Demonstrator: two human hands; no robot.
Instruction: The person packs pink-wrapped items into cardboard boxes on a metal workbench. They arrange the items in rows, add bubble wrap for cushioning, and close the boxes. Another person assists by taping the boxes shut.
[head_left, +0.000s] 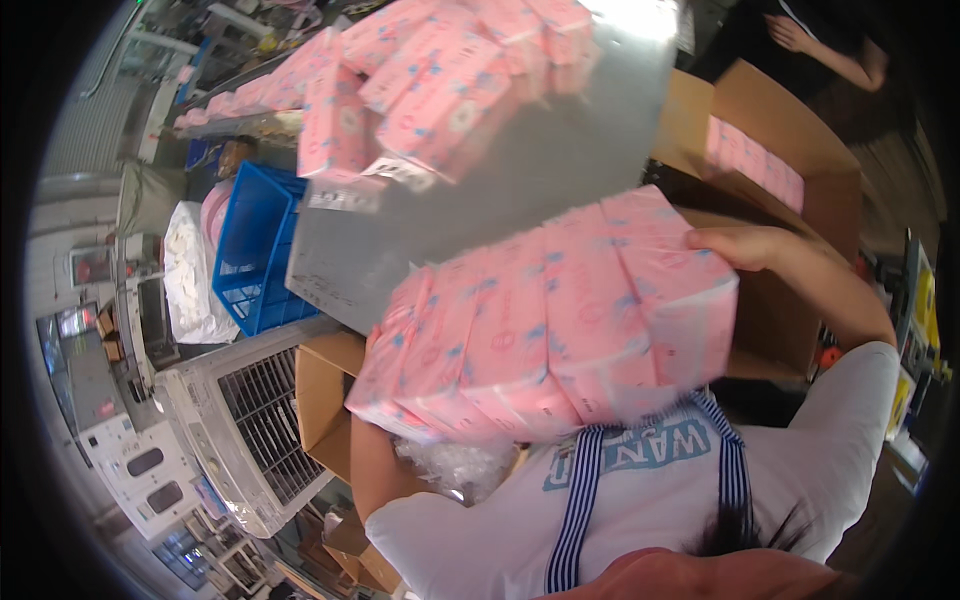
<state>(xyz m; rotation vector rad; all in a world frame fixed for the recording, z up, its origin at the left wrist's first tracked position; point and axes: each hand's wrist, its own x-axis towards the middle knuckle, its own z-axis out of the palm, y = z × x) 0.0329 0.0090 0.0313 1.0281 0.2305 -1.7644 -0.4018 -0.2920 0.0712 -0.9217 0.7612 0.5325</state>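
Note:
A row of several pink soft tissue packs [545,320] with blue flecks is held up in front of my chest, squeezed together from both ends. My right hand [742,246] presses on the right end, its fingers against the wrapping. At the other end my left hand [374,340] grips the row, mostly hidden behind the packs; its forearm shows below them. Beyond, on the metal table [420,235], lies a loose pile of similar pink packs [440,95].
An open cardboard box [835,165] with pink packs inside stands at the right. To the left are a blue plastic crate [255,250], a white bag [185,275], a grey grille-fronted machine [262,420] and another cardboard box [325,400]. Another person's hand [790,33] shows at the far right.

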